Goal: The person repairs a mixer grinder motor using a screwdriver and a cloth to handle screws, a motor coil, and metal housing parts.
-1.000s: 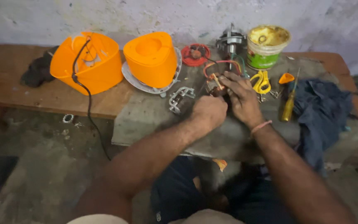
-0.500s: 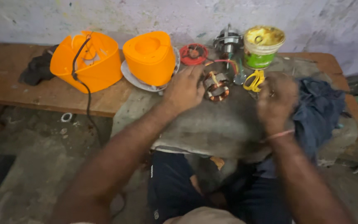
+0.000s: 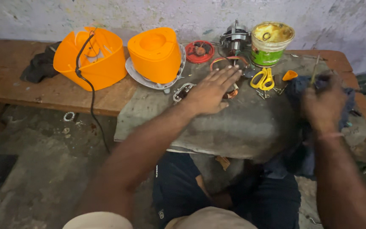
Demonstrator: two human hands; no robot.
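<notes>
The left hand (image 3: 210, 91) lies flat and open, fingers spread, on top of a small copper-wound motor part (image 3: 232, 91) that sits on the grey stone slab (image 3: 234, 127) of the counter (image 3: 18, 80); only the edge of the part shows past the fingers. The right hand (image 3: 323, 104) is blurred, closed around a thin screwdriver (image 3: 314, 74) whose shaft sticks up above the knuckles, over a dark blue cloth (image 3: 295, 87). Between the hands lie yellow-handled scissors (image 3: 264, 79) and a small orange cap (image 3: 289, 75). A metal bracket (image 3: 182, 91) rests just beside the left wrist. Behind stand a motor (image 3: 234, 37), a red disc (image 3: 199, 51) and a green tub (image 3: 272, 43) with a yellowish smeared top. Further left are two orange housings (image 3: 155, 53), one with a black cord (image 3: 90, 89) hanging out, and a black rag (image 3: 39, 68).
</notes>
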